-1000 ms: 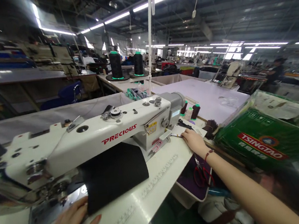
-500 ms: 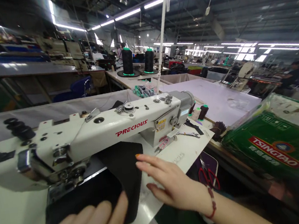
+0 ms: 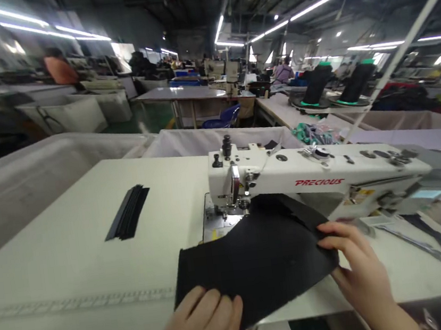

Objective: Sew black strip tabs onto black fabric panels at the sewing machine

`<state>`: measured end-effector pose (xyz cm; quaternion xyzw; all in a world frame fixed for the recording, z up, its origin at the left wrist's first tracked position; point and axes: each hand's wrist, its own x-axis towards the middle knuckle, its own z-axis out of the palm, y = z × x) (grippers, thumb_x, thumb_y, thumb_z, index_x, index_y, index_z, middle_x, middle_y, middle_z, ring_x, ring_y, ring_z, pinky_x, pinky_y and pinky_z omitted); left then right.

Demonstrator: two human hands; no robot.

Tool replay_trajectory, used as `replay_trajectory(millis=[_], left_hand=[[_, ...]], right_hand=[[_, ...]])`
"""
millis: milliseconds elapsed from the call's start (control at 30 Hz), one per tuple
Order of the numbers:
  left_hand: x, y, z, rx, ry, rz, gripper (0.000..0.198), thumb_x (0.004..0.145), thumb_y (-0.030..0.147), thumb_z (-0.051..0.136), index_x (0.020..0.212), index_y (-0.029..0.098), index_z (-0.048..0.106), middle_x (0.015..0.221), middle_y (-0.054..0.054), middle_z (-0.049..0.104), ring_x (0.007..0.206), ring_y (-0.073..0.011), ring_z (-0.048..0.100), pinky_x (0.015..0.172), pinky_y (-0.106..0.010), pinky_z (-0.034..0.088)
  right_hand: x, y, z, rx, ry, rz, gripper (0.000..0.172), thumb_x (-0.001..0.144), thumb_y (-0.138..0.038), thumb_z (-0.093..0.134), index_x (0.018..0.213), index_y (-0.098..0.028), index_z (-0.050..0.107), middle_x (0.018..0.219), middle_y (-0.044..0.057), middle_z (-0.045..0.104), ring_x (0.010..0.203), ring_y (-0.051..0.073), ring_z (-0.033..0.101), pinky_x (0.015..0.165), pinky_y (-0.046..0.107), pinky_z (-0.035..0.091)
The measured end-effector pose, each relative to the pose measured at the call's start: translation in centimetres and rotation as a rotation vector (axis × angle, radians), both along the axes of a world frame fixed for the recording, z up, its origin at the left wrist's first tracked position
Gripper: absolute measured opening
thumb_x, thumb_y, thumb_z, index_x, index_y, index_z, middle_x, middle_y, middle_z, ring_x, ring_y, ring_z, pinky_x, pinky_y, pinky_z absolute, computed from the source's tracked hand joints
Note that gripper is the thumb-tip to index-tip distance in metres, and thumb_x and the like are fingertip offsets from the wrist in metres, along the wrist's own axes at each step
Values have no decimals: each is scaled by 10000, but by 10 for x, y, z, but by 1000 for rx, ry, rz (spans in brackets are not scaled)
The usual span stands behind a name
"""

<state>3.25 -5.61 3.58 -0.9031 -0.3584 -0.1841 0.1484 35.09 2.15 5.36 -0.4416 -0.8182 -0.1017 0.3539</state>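
Note:
A dark panel of black fabric (image 3: 264, 256) lies across the front of the white sewing machine (image 3: 278, 176), its far part passing under the machine's arm. My left hand (image 3: 207, 319) is closed on the panel's near left edge, fingers curled over the top. At the right edge my right hand (image 3: 356, 260) pinches the material, fingers above and thumb lower down. A second layer or fold shows near the right fingers. The presser foot (image 3: 244, 205) stands just beyond the panel's upper left edge, and whether it touches the fabric I cannot tell.
A stack of narrow black strips (image 3: 130, 212) lies on the white table (image 3: 76, 268), which has a printed ruler scale. A wrench (image 3: 413, 242) and a black strip lie to the right. Black thread cones (image 3: 317, 84) stand behind. Cloth-lined bins (image 3: 54, 153) border the table.
The view has swung left, bringing the strip stack into sight. The black panel has shifted away from the needle area. My right hand, earlier spread by its edge, now grips it.

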Motion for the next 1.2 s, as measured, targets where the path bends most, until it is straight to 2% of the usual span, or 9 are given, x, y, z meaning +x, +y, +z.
replay_trajectory(millis=[100, 233, 367, 500, 600, 700, 800, 900, 1200], left_hand=[[-7, 5, -27, -9, -44, 34, 233, 934, 235, 443, 1098, 214, 607, 1184, -82, 623, 1116, -291, 540, 933, -471, 448], [3, 18, -50, -197, -33, -33, 324, 898, 330, 531, 1214, 257, 543, 1376, -69, 495, 1257, -338, 427, 1000, -533, 400], [21, 35, -43, -267, -72, -149, 275, 940, 280, 477, 1201, 221, 540, 1339, -59, 523, 1276, -291, 414, 1069, -518, 335], [21, 42, -28, -244, -60, -265, 225, 974, 284, 428, 1130, 203, 569, 1090, -12, 646, 1083, -189, 557, 1058, -370, 367], [-16, 40, -16, -254, -87, -245, 286, 971, 427, 415, 1038, 217, 597, 1010, 17, 663, 945, -126, 603, 923, -226, 452], [-95, 46, -3, -243, -224, 126, 262, 979, 336, 376, 1113, 222, 570, 1090, -15, 645, 1008, -129, 598, 925, -235, 461], [-190, 67, 4, -209, -285, 430, 336, 964, 254, 362, 1248, 126, 488, 1245, -141, 545, 1111, -226, 557, 976, -398, 451], [-254, 87, -3, -241, -258, 508, 424, 904, 306, 481, 1282, 114, 482, 1327, -163, 492, 1193, -288, 504, 1034, -474, 402], [-274, 98, -42, -308, -229, 469, 354, 920, 214, 407, 1237, 145, 546, 1310, -95, 559, 1188, -206, 537, 1044, -420, 424]], right_hand=[[11, -5, -12, -67, -275, -2, 298, 833, -111, 384, 1022, -244, 572, 1182, 83, 592, 954, 251, 599, 739, 393, 504], [-9, -23, 6, -36, -308, 32, 323, 864, -207, 443, 1148, -267, 585, 1305, 41, 559, 1032, 276, 575, 804, 429, 497], [-76, -14, 13, -178, -319, 357, 473, 891, -248, 486, 1362, -273, 461, 1422, 11, 452, 1248, 232, 469, 950, 370, 482], [-133, 22, -25, -459, -344, 408, 519, 954, -363, 413, 1459, -312, 304, 1502, 17, 317, 1376, 254, 298, 1082, 516, 340], [-144, 41, -63, -412, -382, 313, 546, 941, -422, 419, 1461, -352, 270, 1492, 19, 329, 1364, 306, 311, 1045, 651, 286], [-133, 44, -87, -217, -426, 242, 659, 897, -475, 469, 1483, -347, 197, 1477, 33, 345, 1314, 344, 386, 976, 679, 348], [-120, 37, -90, -67, -447, 224, 725, 874, -484, 475, 1500, -320, 148, 1454, 44, 381, 1264, 351, 451, 906, 639, 432], [-114, 32, -82, -1, -460, 211, 742, 860, -483, 471, 1504, -298, 152, 1428, 46, 422, 1235, 353, 481, 856, 607, 469], [-123, 35, -73, 20, -488, 191, 724, 844, -520, 507, 1482, -286, 257, 1396, 48, 474, 1200, 347, 512, 845, 580, 488]])
